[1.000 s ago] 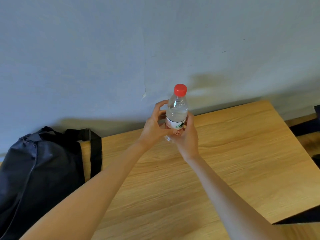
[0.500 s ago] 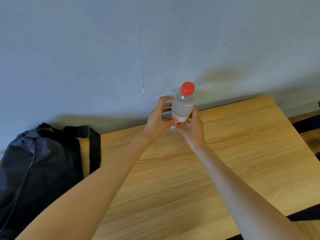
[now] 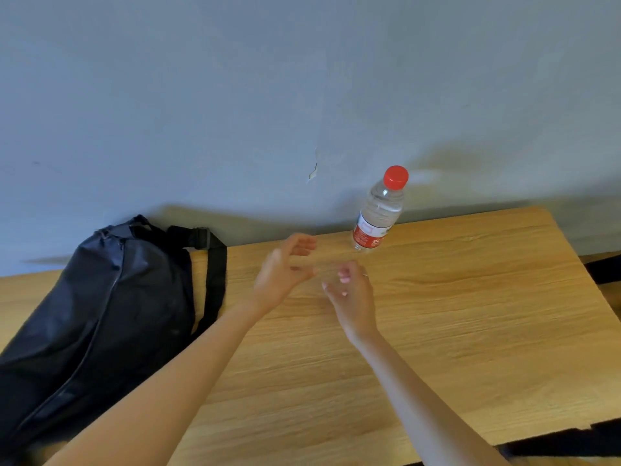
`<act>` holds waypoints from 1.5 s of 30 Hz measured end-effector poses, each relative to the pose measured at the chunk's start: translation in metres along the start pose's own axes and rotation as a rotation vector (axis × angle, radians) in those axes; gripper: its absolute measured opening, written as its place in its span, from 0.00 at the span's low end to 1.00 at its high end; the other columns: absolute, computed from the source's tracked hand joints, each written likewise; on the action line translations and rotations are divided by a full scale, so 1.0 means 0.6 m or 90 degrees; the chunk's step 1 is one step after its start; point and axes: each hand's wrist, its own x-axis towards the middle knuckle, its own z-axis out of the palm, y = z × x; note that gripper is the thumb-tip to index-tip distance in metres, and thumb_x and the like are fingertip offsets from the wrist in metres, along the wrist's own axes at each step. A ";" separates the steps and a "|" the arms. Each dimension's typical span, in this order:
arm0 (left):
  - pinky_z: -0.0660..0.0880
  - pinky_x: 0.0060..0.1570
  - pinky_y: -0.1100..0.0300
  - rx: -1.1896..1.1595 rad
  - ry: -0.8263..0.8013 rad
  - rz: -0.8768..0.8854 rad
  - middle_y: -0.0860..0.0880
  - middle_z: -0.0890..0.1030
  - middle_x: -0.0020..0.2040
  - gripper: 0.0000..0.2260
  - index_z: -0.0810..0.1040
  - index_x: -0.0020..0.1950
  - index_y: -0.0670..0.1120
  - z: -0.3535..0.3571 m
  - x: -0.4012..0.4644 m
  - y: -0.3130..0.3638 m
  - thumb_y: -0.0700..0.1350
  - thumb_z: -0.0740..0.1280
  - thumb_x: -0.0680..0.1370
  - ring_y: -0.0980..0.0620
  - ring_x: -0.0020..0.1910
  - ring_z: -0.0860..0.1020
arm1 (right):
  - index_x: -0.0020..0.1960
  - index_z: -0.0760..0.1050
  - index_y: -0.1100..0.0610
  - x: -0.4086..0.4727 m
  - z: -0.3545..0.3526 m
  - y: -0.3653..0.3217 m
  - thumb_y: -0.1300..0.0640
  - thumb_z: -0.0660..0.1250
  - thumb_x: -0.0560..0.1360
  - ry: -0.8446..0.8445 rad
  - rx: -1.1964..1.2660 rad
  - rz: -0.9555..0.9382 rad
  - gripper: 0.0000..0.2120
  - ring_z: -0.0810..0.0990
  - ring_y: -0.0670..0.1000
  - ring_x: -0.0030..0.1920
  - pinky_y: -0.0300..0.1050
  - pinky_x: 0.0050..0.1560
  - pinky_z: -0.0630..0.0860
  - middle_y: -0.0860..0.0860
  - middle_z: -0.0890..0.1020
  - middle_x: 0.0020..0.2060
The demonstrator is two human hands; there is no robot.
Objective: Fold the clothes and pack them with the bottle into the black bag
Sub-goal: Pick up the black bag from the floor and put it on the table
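Note:
A clear water bottle [image 3: 379, 212] with a red cap and red-white label stands at the far edge of the wooden table [image 3: 453, 314], close to the wall. Neither hand touches it. My left hand [image 3: 281, 274] hovers over the table just left of and nearer than the bottle, fingers relaxed and empty. My right hand [image 3: 353, 297] is beside it, fingers loosely curled, holding nothing. The black bag [image 3: 100, 314] lies zipped on the table's left side, its strap [image 3: 215, 280] trailing toward the middle. No clothes are in view.
A grey-blue wall [image 3: 302, 95] rises directly behind the table. The table's right edge drops off to dark objects [image 3: 605, 270] beyond it. Bare wood lies between the bag and the right edge.
Both hands let go of the bottle, which now stands on the table by the wall. The hands have drawn back toward me and to the left.

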 end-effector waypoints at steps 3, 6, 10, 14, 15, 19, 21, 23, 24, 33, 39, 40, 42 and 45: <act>0.76 0.50 0.63 0.066 0.036 -0.005 0.58 0.78 0.55 0.18 0.75 0.59 0.50 -0.065 -0.053 -0.010 0.40 0.73 0.72 0.64 0.56 0.75 | 0.56 0.73 0.54 -0.013 0.053 -0.048 0.59 0.70 0.72 -0.106 -0.002 -0.057 0.14 0.73 0.47 0.52 0.43 0.48 0.71 0.48 0.75 0.52; 0.75 0.53 0.64 0.115 0.073 -0.010 0.59 0.78 0.55 0.16 0.75 0.59 0.51 -0.148 -0.112 -0.016 0.43 0.72 0.73 0.64 0.57 0.74 | 0.60 0.73 0.55 -0.025 0.102 -0.117 0.58 0.69 0.74 -0.184 -0.025 -0.139 0.15 0.73 0.45 0.57 0.41 0.54 0.71 0.48 0.75 0.56; 0.75 0.53 0.63 0.213 0.130 -0.003 0.58 0.79 0.55 0.16 0.76 0.59 0.52 -0.267 -0.198 -0.022 0.41 0.71 0.74 0.62 0.57 0.75 | 0.63 0.71 0.53 -0.052 0.174 -0.215 0.54 0.67 0.76 -0.254 -0.105 -0.291 0.17 0.71 0.47 0.61 0.38 0.57 0.69 0.49 0.74 0.59; 0.75 0.49 0.62 0.302 0.233 -0.006 0.57 0.79 0.53 0.14 0.76 0.58 0.52 -0.360 -0.280 -0.028 0.40 0.70 0.74 0.60 0.55 0.75 | 0.66 0.70 0.53 -0.080 0.240 -0.302 0.54 0.67 0.76 -0.312 -0.189 -0.456 0.19 0.67 0.51 0.66 0.43 0.61 0.70 0.51 0.69 0.64; 0.74 0.48 0.61 0.322 0.260 -0.012 0.56 0.78 0.54 0.14 0.76 0.57 0.51 -0.378 -0.299 -0.033 0.40 0.70 0.74 0.58 0.55 0.74 | 0.67 0.70 0.52 -0.087 0.256 -0.317 0.53 0.66 0.77 -0.322 -0.222 -0.504 0.19 0.65 0.52 0.68 0.46 0.63 0.68 0.51 0.68 0.67; 0.70 0.57 0.49 0.457 0.262 -0.110 0.51 0.74 0.62 0.12 0.78 0.56 0.50 -0.434 -0.359 -0.060 0.43 0.71 0.74 0.50 0.64 0.67 | 0.62 0.76 0.53 -0.112 0.317 -0.352 0.49 0.61 0.79 -0.410 -0.362 -0.586 0.15 0.56 0.55 0.75 0.58 0.73 0.54 0.52 0.64 0.73; 0.60 0.67 0.40 0.555 0.128 -0.239 0.50 0.61 0.74 0.14 0.76 0.60 0.55 -0.448 -0.371 -0.078 0.51 0.69 0.75 0.47 0.73 0.53 | 0.58 0.79 0.53 -0.114 0.336 -0.350 0.46 0.57 0.80 -0.434 -0.457 -0.546 0.17 0.50 0.53 0.76 0.55 0.75 0.45 0.51 0.62 0.74; 0.50 0.68 0.33 0.582 -0.010 -0.341 0.50 0.47 0.77 0.22 0.70 0.67 0.60 -0.455 -0.374 -0.100 0.59 0.67 0.74 0.43 0.75 0.41 | 0.53 0.80 0.54 -0.110 0.344 -0.342 0.45 0.57 0.80 -0.431 -0.522 -0.504 0.17 0.50 0.51 0.76 0.52 0.75 0.42 0.51 0.63 0.73; 0.48 0.67 0.30 0.585 -0.051 -0.376 0.50 0.42 0.78 0.26 0.66 0.70 0.61 -0.459 -0.375 -0.110 0.61 0.67 0.73 0.40 0.75 0.38 | 0.53 0.80 0.54 -0.107 0.346 -0.337 0.45 0.58 0.79 -0.428 -0.543 -0.492 0.16 0.50 0.51 0.76 0.51 0.75 0.40 0.52 0.64 0.73; 0.49 0.65 0.28 0.677 -0.093 -0.422 0.49 0.33 0.76 0.37 0.50 0.75 0.64 -0.516 -0.373 -0.164 0.67 0.65 0.71 0.38 0.73 0.33 | 0.75 0.59 0.49 -0.119 0.376 -0.323 0.38 0.62 0.74 -0.434 -0.684 -0.486 0.33 0.43 0.50 0.76 0.55 0.74 0.37 0.51 0.53 0.77; 0.52 0.66 0.29 0.839 -0.073 -0.339 0.46 0.32 0.76 0.36 0.48 0.75 0.63 -0.607 -0.378 -0.185 0.57 0.67 0.75 0.38 0.74 0.33 | 0.70 0.66 0.52 -0.138 0.422 -0.358 0.37 0.55 0.77 -0.388 -0.664 -0.515 0.28 0.61 0.53 0.71 0.52 0.69 0.55 0.51 0.71 0.68; 0.52 0.66 0.30 0.847 -0.063 -0.321 0.46 0.34 0.76 0.34 0.50 0.75 0.62 -0.617 -0.379 -0.185 0.55 0.67 0.75 0.39 0.74 0.34 | 0.68 0.69 0.53 -0.136 0.429 -0.365 0.39 0.57 0.78 -0.361 -0.656 -0.563 0.25 0.65 0.53 0.68 0.51 0.66 0.58 0.51 0.75 0.63; 0.55 0.67 0.32 0.800 -0.004 -0.297 0.46 0.41 0.77 0.29 0.61 0.73 0.59 -0.627 -0.386 -0.181 0.53 0.69 0.74 0.40 0.75 0.39 | 0.63 0.74 0.54 -0.125 0.442 -0.381 0.44 0.59 0.78 -0.327 -0.619 -0.644 0.18 0.72 0.54 0.60 0.50 0.61 0.63 0.51 0.80 0.55; 0.69 0.59 0.36 0.697 0.174 -0.209 0.44 0.63 0.73 0.20 0.78 0.61 0.53 -0.623 -0.408 -0.171 0.51 0.75 0.70 0.41 0.72 0.59 | 0.53 0.79 0.56 -0.097 0.458 -0.402 0.55 0.69 0.74 -0.337 -0.583 -0.731 0.09 0.76 0.56 0.52 0.51 0.55 0.68 0.52 0.81 0.45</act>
